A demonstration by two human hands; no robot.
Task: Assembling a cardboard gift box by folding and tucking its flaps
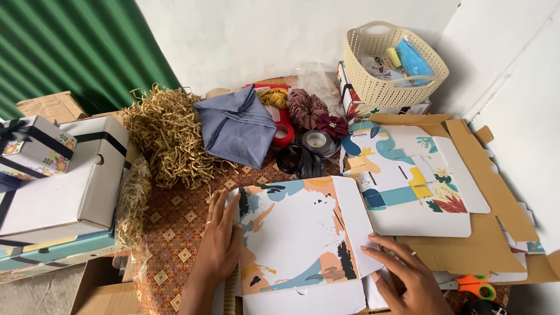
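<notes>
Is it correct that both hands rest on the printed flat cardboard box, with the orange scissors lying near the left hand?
Not quite. The head view shows both hands, left hand and right hand, on the printed flat cardboard box, but the orange scissors lie near the right hand, at the lower right, not near the left one.

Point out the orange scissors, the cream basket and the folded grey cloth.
Orange scissors (473, 285), head view, on the orange handle loop.
Cream basket (373, 87), head view, on its woven front wall.
Folded grey cloth (236, 125), head view, on the middle of the top fold.
</notes>
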